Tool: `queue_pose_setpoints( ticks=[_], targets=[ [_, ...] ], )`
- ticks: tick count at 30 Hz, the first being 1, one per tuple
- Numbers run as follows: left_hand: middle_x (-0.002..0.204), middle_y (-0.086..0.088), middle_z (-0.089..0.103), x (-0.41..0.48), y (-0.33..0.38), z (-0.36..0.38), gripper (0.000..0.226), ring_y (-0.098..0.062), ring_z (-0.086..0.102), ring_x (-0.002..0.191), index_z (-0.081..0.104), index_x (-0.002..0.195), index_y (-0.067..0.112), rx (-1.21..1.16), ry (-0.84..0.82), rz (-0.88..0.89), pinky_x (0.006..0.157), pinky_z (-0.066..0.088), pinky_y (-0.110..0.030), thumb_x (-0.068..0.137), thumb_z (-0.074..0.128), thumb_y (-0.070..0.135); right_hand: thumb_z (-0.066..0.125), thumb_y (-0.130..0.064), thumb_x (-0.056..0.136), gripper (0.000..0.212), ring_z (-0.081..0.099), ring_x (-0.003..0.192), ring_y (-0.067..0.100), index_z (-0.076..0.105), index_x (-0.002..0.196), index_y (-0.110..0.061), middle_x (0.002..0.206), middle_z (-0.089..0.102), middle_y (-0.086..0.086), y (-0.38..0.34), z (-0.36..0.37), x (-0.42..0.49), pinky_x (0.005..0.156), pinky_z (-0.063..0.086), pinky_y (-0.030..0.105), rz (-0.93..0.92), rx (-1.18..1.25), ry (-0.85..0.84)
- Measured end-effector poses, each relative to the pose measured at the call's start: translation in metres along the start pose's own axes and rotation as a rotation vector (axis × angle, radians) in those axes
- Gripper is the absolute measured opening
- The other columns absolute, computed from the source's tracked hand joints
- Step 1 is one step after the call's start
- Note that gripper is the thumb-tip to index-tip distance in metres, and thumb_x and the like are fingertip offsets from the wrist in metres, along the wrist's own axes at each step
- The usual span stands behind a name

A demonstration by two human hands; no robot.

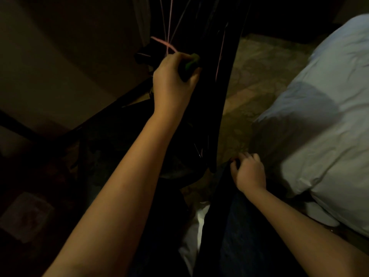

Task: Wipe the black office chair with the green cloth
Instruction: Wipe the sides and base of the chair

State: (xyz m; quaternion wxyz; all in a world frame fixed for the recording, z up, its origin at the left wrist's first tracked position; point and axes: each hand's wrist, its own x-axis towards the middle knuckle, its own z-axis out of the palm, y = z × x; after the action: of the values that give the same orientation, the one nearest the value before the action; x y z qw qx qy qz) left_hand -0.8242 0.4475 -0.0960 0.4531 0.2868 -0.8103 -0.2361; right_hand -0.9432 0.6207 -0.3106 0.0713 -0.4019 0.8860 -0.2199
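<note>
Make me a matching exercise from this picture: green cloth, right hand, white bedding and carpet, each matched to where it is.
Things: 1 green cloth; 2 right hand; 3 white bedding; 4 patterned carpet.
Places: A far right of view; B gripped in the left hand against the black office chair; C floor between chair and bedding; D low, fingers curled, beside the bedding.
Pairs: 1-B; 2-D; 3-A; 4-C.

You're working in a dim home bedroom. A bed [323, 108] with rumpled pale bedding is filling the right side. A patterned carpet [257, 76] is lying just beside the bed, between it and the black office chair [211, 100]. A plain wall [69, 56] is standing well apart from the bed, beyond the chair.
</note>
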Motion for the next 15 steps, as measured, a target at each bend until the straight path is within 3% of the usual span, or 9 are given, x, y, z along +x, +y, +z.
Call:
queue_pose_setpoints(
  ticks=[5, 11, 15],
  targets=[
    [0.107, -0.007, 0.061, -0.015, -0.012, 0.009, 0.021, -0.009, 0.055, 0.094, 0.064, 0.108, 0.004, 0.046, -0.001, -0.044, 0.081, 0.045, -0.013, 0.093, 0.064, 0.019, 0.052, -0.027, 0.092, 0.016, 0.047, 0.103, 0.026, 0.061, 0.092, -0.013, 0.095, 0.060, 0.006, 0.003, -0.001, -0.001, 0.085, 0.044, 0.042, 0.002, 0.038, 0.004],
    [0.110, -0.004, 0.057, -0.017, -0.012, 0.023, 0.022, -0.010, 0.055, 0.093, 0.062, 0.111, 0.007, 0.144, 0.054, -0.066, 0.077, 0.047, -0.015, 0.095, 0.058, 0.022, 0.053, -0.026, 0.093, 0.018, 0.047, 0.102, 0.027, 0.062, 0.096, -0.010, 0.097, 0.061, 0.007, 0.006, 0.001, -0.001, 0.085, 0.045, 0.042, 0.003, 0.029, 0.011],
    [0.106, 0.000, 0.054, -0.032, -0.022, 0.031, 0.021, -0.014, 0.055, 0.091, 0.060, 0.109, 0.008, 0.171, 0.080, -0.137, 0.069, 0.042, -0.015, 0.096, 0.056, 0.025, 0.056, -0.022, 0.089, 0.012, 0.048, 0.097, 0.028, 0.055, 0.080, -0.015, 0.090, 0.060, 0.006, 0.007, 0.002, -0.001, 0.079, 0.044, 0.040, 0.009, 0.053, 0.038]
  ],
)
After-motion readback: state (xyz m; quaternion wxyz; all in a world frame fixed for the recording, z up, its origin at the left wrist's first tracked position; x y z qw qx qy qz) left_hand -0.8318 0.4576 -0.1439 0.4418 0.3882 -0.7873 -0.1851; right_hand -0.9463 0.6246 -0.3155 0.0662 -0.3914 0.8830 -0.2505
